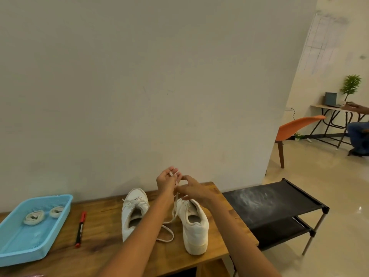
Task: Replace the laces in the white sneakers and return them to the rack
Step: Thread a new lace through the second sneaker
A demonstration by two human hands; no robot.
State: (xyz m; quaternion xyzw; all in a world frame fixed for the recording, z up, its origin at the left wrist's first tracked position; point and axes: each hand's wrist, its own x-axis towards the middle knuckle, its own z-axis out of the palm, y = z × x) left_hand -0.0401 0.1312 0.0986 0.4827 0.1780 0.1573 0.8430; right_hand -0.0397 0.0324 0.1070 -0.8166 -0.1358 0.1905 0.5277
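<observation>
Two sneakers [159,214] on wooden table [95,254], plain wall [139,86]

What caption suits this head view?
Both hands work a lace above the right sneaker on a wooden table.

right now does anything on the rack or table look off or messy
The rack's black top shelf has a whitish dusty smear across it. A loose lace trails on the table between the sneakers. Nothing looks spilled or damaged.
</observation>
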